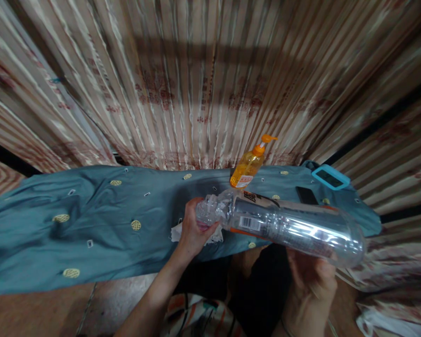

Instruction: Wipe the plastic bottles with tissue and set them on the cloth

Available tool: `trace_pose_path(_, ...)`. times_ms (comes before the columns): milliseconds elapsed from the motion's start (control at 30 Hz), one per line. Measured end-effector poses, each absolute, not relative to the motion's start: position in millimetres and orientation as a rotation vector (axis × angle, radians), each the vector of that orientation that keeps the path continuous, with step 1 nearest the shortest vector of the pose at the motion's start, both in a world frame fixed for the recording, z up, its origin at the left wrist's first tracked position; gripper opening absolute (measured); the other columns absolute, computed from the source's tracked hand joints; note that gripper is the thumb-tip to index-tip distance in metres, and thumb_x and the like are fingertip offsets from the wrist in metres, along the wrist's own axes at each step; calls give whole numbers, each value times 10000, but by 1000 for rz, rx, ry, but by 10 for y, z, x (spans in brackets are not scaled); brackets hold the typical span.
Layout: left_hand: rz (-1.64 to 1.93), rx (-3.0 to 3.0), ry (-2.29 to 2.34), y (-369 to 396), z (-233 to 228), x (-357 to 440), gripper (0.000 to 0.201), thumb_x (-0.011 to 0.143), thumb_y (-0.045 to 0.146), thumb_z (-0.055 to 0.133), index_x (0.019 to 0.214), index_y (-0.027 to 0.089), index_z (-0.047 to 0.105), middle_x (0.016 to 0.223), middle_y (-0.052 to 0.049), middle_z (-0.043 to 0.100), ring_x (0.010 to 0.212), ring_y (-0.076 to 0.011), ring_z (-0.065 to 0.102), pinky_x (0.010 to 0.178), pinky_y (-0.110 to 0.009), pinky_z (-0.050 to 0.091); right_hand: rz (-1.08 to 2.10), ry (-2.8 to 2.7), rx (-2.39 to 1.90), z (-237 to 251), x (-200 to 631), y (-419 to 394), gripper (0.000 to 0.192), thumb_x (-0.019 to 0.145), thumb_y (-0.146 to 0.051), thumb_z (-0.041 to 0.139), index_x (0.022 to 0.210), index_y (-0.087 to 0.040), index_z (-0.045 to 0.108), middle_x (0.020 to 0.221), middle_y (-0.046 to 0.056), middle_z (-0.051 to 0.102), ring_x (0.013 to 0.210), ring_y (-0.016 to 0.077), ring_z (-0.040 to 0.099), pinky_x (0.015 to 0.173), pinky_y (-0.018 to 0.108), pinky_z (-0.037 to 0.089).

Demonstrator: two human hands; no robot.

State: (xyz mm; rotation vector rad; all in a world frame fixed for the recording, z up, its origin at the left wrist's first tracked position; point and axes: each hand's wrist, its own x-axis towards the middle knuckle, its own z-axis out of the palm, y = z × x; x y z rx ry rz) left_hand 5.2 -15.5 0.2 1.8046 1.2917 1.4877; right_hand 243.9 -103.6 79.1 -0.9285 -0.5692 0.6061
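A large clear plastic bottle (298,224) lies sideways in the air above the cloth-covered surface, a barcode label near its left end. My left hand (192,227) is closed around clear, ridged plastic (210,209) at that end. Whether this is the bottle's neck or a separate piece, I cannot tell. My right hand (314,271) is beneath the bottle's wide right end, gripping it from below, with its fingers partly hidden. Below my left hand rests a crumpled white piece (177,231), like tissue or paper. An orange pump bottle (247,166) stands just behind the large bottle.
A teal cloth with yellow prints (101,224) covers the long narrow surface. At its right end are a blue-framed device (330,177) and a dark flat object (306,195). Striped, patterned curtains (196,84) hang close behind and at both sides.
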Motion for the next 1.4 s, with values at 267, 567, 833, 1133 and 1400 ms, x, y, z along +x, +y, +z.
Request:
trace_pose_path(267, 1476, 1771, 1297, -158, -1, 56, 705, 796, 362, 908, 1391, 250, 546, 1345, -104, 657, 1266, -319, 695, 1107, -511, 582, 613, -542, -952, 808, 2456, -1023, 742, 482, -416, 883, 1219, -457, 808, 1580, -78, 679, 1401, 247, 629, 876, 330, 601)
trace_pose_path(567, 1469, 1761, 1295, -156, 1, 52, 715, 782, 337, 915, 1388, 249, 545, 1353, -104, 661, 1278, -320, 693, 1119, -513, 573, 623, -504, -968, 809, 2438, -1029, 834, 473, -416, 892, 1298, -466, 776, 1623, -89, 633, 1473, 246, 576, 852, 307, 589)
trace_pose_path(833, 1446, 1728, 1304, -166, 38, 53, 720, 761, 306, 922, 1381, 252, 560, 1348, -103, 667, 1301, -329, 684, 1142, -528, 561, 646, -493, -911, 782, 2453, -1059, 598, 483, -338, 901, 1067, -443, 832, 1434, -124, 759, 1201, 164, 695, 796, 263, 610)
trace_pose_path(1133, 1458, 1736, 1307, -160, 33, 63, 700, 771, 327, 912, 1369, 246, 557, 1340, -102, 666, 1281, -324, 690, 1130, -522, 568, 620, -391, -876, 717, 2471, -1066, 484, 430, -290, 932, 900, -358, 842, 898, -110, 855, 787, 128, 760, 701, 242, 661)
trace_pose_path(1400, 1431, 1724, 1315, -164, 36, 57, 719, 756, 303, 912, 1375, 247, 552, 1341, -98, 662, 1287, -322, 686, 1135, -525, 564, 621, -351, -902, 732, 2465, -1060, 529, 346, -359, 991, 854, -338, 844, 794, -90, 822, 677, 123, 746, 566, 205, 639)
